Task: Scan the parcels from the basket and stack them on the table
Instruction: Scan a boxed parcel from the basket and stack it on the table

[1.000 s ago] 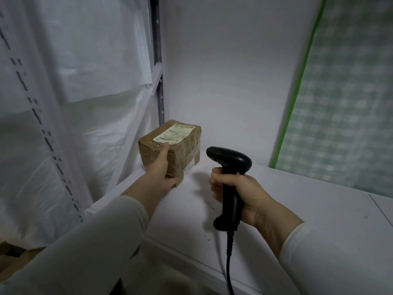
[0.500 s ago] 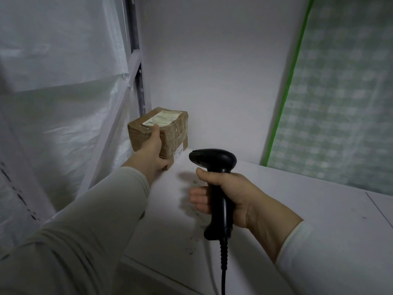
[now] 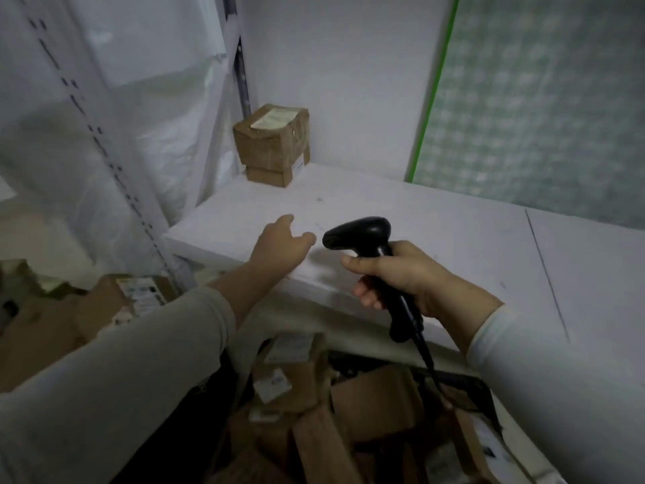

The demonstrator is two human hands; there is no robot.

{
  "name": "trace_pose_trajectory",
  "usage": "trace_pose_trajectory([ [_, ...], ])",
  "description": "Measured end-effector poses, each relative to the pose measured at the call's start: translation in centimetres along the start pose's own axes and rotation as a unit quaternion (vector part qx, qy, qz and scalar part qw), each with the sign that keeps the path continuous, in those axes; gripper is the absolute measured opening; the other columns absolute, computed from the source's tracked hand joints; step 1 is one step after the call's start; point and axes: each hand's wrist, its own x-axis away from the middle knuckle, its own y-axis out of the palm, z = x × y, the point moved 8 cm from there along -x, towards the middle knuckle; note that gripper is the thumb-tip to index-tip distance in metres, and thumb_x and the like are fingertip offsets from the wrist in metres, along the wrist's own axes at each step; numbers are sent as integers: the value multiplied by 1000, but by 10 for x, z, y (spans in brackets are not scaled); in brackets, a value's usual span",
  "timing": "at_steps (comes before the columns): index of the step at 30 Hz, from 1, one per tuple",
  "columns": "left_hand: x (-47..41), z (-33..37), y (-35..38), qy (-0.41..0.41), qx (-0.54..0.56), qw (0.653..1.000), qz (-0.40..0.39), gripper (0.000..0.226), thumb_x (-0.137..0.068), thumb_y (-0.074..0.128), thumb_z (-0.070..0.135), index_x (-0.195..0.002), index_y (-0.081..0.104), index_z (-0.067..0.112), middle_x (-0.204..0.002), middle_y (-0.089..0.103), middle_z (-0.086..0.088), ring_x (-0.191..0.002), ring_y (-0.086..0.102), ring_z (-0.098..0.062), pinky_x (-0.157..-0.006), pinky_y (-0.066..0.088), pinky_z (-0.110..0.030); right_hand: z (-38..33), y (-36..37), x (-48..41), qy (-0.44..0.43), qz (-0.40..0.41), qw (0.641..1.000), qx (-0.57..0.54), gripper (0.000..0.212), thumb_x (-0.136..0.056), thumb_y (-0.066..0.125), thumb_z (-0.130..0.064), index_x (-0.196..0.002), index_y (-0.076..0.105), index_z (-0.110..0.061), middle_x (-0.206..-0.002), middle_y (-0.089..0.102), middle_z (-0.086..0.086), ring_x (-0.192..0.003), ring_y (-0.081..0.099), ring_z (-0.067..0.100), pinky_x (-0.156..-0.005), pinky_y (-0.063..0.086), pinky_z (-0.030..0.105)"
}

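Observation:
A brown taped parcel (image 3: pixel 274 139) with a white label on top sits on a smaller brown box (image 3: pixel 267 175) in the far left corner of the white table (image 3: pixel 436 221). My left hand (image 3: pixel 281 246) hovers empty over the table's near edge, fingers relaxed, well short of the stack. My right hand (image 3: pixel 398 274) grips the handle of a black barcode scanner (image 3: pixel 366 239), its head pointing left and its cable hanging down. Below the table edge lies the basket's heap of brown parcels (image 3: pixel 349 406).
More cardboard parcels (image 3: pixel 115 305) lie at the left, beside a shelf upright wrapped in white plastic sheeting (image 3: pixel 115 134). A white wall stands behind the table. A green-edged checked panel (image 3: pixel 541 99) covers the right.
My left hand let go of the labelled parcel, leaving it on the smaller box, and drew back to the table's near edge. The view tilted down, revealing the parcels below.

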Motion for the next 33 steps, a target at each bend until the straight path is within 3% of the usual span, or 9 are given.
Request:
trace_pose_trajectory([
  [5,92,-50,23,-37,-39,998,-22,51,-88,62,31,-129,49,4,-125,55,-10,-106,54,-24,-83,42,-29,49,11,57,20,4,999,35,25,-86,71,-23,-96,61,-3,-59,63,9,-39,52,14,-45,44,26],
  [10,128,-118,59,-203,-113,968,-95,99,-72,61,67,-144,28,7,-146,33,-17,-133,34,-34,-104,37,-37,81,15,83,28,-9,998,64,16,-86,70,-23,-90,59,-12,-57,63,4,-41,52,12,-42,42,23],
  [16,119,-150,82,-312,-132,938,-78,144,-54,71,77,-149,-8,3,-154,4,-23,-142,7,-39,-115,21,-48,100,16,76,38,-21,998,56,20,-85,71,-22,-96,60,-10,-59,62,4,-40,52,11,-41,41,22],
  [19,112,-152,93,-307,-125,940,-73,149,-52,73,76,-148,-12,-1,-155,4,-22,-144,8,-37,-115,19,-45,106,17,65,42,-25,997,52,21,-85,71,-23,-97,60,-10,-61,63,6,-39,51,10,-40,40,21],
  [23,109,-149,96,-299,-102,948,-48,136,-61,77,63,-147,-3,-6,-152,12,-24,-142,13,-36,-113,22,-42,109,18,56,50,-35,997,45,19,-85,71,-22,-98,60,-13,-62,63,6,-40,51,9,-41,40,21],
  [27,114,-142,79,-296,-75,952,-23,137,-60,76,65,-149,-5,-1,-153,10,-23,-141,14,-37,-114,22,-43,107,16,57,51,-29,998,36,15,-84,72,-19,-90,59,-15,-62,64,7,-41,53,12,-41,41,22],
  [33,147,-107,37,-206,-43,977,-31,131,-67,75,60,-150,-12,7,-156,1,-20,-143,8,-39,-113,22,-45,100,16,71,54,-10,997,-53,14,-80,71,0,-88,60,-4,-71,70,11,-56,66,18,-46,47,22],
])
